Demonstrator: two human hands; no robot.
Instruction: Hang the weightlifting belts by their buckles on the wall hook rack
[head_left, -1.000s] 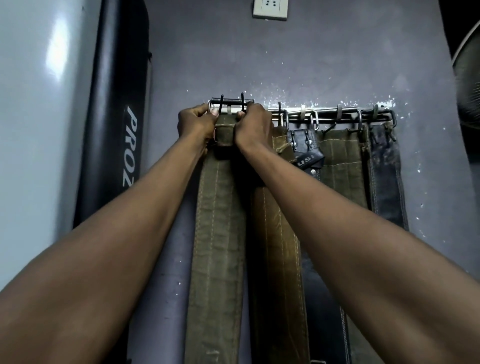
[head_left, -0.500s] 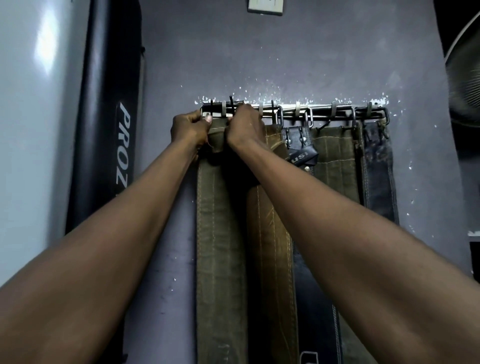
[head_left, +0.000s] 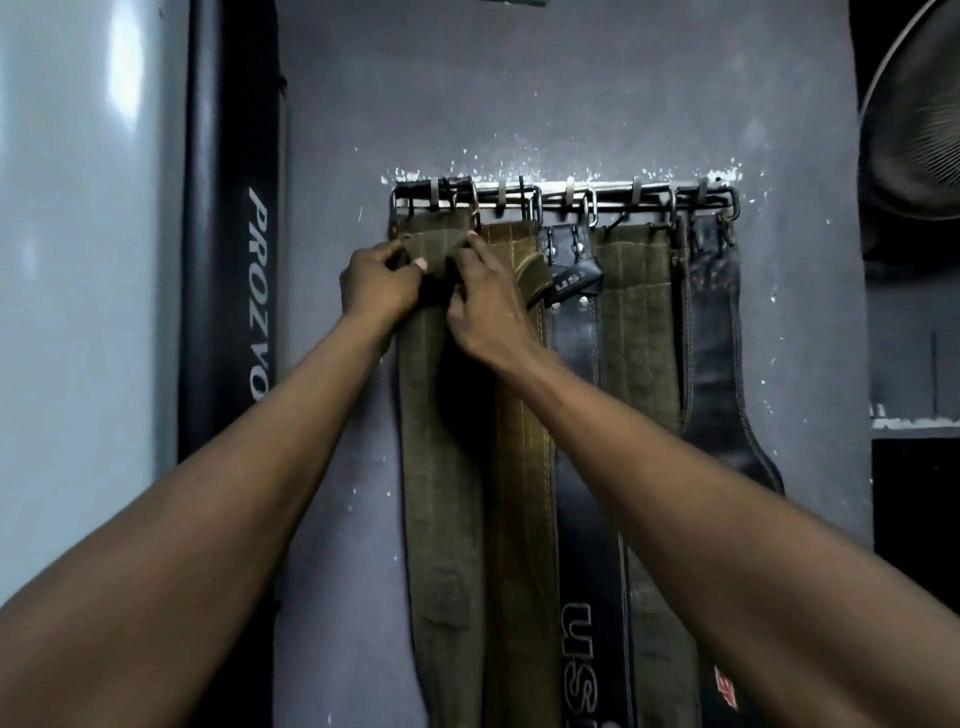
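A metal hook rack (head_left: 563, 195) is fixed to the grey wall, with several weightlifting belts hanging from it. The leftmost olive belt (head_left: 441, 441) hangs by its buckle (head_left: 436, 200) from the rack's left hooks. My left hand (head_left: 379, 288) and my right hand (head_left: 483, 301) both pinch the folded end flap of this belt just below the buckle. To its right hang a brown belt (head_left: 519, 415), a black USI belt (head_left: 587, 467), another olive belt (head_left: 636, 332) and a black leather belt (head_left: 719, 364).
A black PROZVO punching bag (head_left: 231, 260) stands against the wall left of the rack. A fan (head_left: 919, 114) is at the upper right, with a dark shelf (head_left: 914, 421) below it.
The olive belt's buckle now hangs on the hooks. Both hands have dropped from the buckle at the rack to the belt's flap just below it.
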